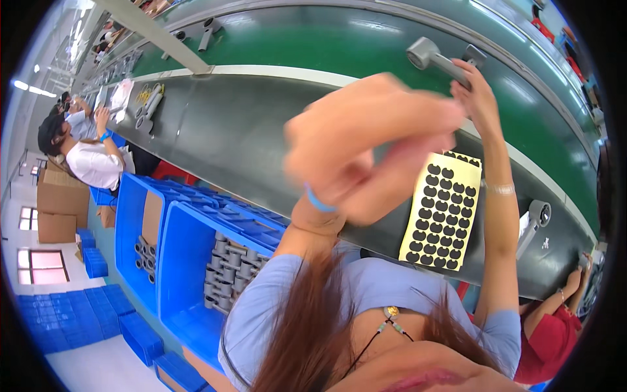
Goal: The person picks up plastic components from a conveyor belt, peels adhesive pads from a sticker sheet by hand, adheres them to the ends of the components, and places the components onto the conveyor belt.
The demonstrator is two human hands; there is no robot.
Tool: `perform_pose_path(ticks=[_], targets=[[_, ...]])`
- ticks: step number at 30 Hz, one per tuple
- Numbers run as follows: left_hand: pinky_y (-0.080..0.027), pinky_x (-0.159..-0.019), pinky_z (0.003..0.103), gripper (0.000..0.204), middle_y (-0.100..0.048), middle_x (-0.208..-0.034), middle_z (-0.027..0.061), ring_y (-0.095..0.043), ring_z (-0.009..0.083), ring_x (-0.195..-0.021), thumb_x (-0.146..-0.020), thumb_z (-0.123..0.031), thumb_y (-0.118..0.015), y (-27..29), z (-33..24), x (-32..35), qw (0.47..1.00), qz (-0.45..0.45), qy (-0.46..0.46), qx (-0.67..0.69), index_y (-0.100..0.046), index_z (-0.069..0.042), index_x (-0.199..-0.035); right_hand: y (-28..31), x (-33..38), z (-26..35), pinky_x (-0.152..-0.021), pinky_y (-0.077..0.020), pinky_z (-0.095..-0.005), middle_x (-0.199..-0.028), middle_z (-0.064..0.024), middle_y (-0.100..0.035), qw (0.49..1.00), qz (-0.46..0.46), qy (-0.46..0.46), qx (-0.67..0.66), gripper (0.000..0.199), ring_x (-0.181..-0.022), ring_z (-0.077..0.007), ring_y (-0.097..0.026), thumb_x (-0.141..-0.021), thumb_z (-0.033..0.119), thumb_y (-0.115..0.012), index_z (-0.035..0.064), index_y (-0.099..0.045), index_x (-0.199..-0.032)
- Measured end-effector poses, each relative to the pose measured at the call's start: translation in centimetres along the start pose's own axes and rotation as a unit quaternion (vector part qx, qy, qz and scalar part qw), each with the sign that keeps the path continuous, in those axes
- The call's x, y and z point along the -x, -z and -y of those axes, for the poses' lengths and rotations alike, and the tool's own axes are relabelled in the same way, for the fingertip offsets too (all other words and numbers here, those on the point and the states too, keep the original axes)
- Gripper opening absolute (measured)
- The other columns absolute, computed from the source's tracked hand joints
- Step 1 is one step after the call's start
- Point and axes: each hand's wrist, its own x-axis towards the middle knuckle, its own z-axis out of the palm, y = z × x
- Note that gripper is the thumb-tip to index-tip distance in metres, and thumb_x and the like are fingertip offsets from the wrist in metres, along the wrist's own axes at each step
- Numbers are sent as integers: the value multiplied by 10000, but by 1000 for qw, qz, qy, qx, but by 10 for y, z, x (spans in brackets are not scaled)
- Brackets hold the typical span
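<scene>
A grey metal part (439,59) with a round end is gripped by the right hand (475,91), whose fingers are closed about its shaft; the part is held out over the green belt (313,39), at the far side of the grey bench (261,137). The left hand (366,144) is raised close to the camera and is blurred; its fingers are curled, but whether anything is pinched between them cannot be told. A blue band (318,201) is worn on the left wrist. Just beside and below that hand, a pale yellow sheet (444,209) set with rows of black round stickers is seen lying on the bench. A second grey part (535,225) lies on the bench to the right of the sheet, near the right forearm. To the left, below the bench edge, a blue crate (189,287) is filled with stacked grey parts, and a second blue crate (130,228) stands beside it with a few more. Further along the bench, a seated person in a white shirt (95,163) is seen at work, with parts and a bag laid before them. At the lower right, another person's red sleeve (548,340) is visible, the hand resting at the bench edge. Cardboard boxes (59,206) are stacked at the far left.
</scene>
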Motion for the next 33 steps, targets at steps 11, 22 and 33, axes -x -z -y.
perform_pose_path(ticks=[11, 22, 33], targets=[[-385, -969, 428, 567, -560, -1133, 146, -507, 349, -1109, -651, -58, -708, -106, 56, 103, 879, 456, 130, -56, -522, -67, -1186, 33, 218, 9, -509, -409, -184, -848, -85, -583, 980, -14, -119, -157, 543, -634, -83, -524, -982, 399, -397, 22, -395, -1372], [-406, -941, 369, 405, -531, -1057, 94, -524, 228, -1009, -729, 72, -579, -63, 32, 114, 928, 235, 289, -13, -542, -14, -1123, 60, 216, -44, -669, -466, -224, -952, -56, -624, 978, -141, -18, 152, 266, -786, -104, -583, -926, 93, -553, 8, -553, -1177], [-363, -992, 497, 466, -555, -978, 156, -546, 296, -1017, -693, 138, -532, -71, 12, 137, 944, 87, 291, 128, -343, -85, -1055, 19, 181, -51, -655, -489, -282, -860, -82, -585, 918, -132, 100, 360, 162, -738, -178, -599, -832, 50, -639, 17, -620, -989]])
